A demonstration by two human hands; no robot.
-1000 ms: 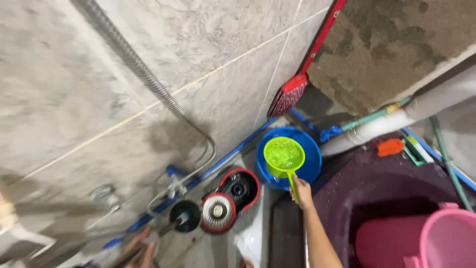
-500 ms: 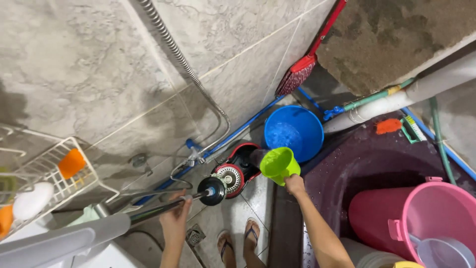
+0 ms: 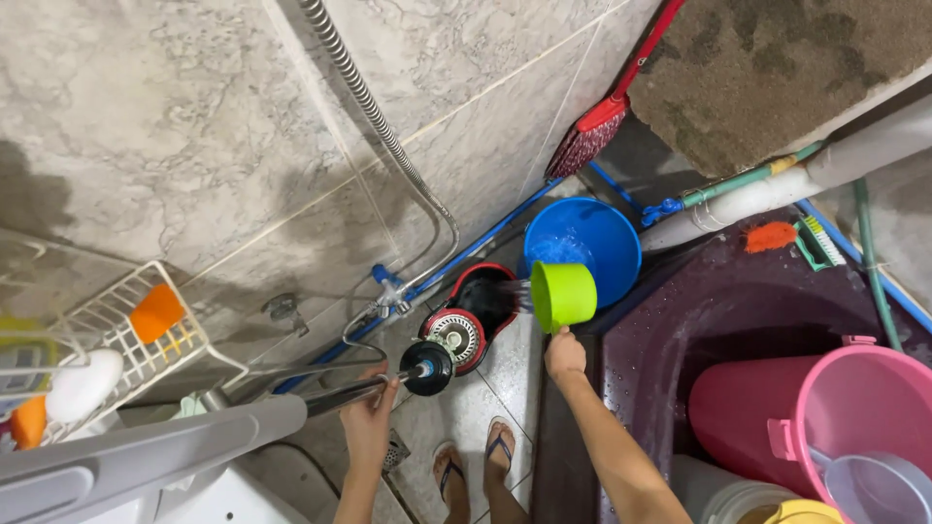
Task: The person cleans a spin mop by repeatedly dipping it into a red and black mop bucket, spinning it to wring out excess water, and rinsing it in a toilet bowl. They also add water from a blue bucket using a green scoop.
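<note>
A: Over the red mop bucket, centre of scene: green dipper tipped sideways, mouth facing left, water spilling into the bucket's dark well. Right hand closed round the dipper handle, just below the cup.

B: Left hand?

A: Left hand wrapped round the metal mop pole, near side of the black mop hub. Pole runs left toward the camera into a grey handle section.

B: Handling on the dipper?

A: Thin moulded plastic, light when empty, likely wet and slick. Weight probably shifts forward when full, so best gripped high on the handle close to the cup. Stiff enough, not fragile.

B: Surroundings?

A: Blue basin just behind the dipper, holding some water. Dark tub right of it, pink bucket inside. Red broom leaning on the far wall. Shower hose down the tiles. White wire rack at left with soap bars.
</note>
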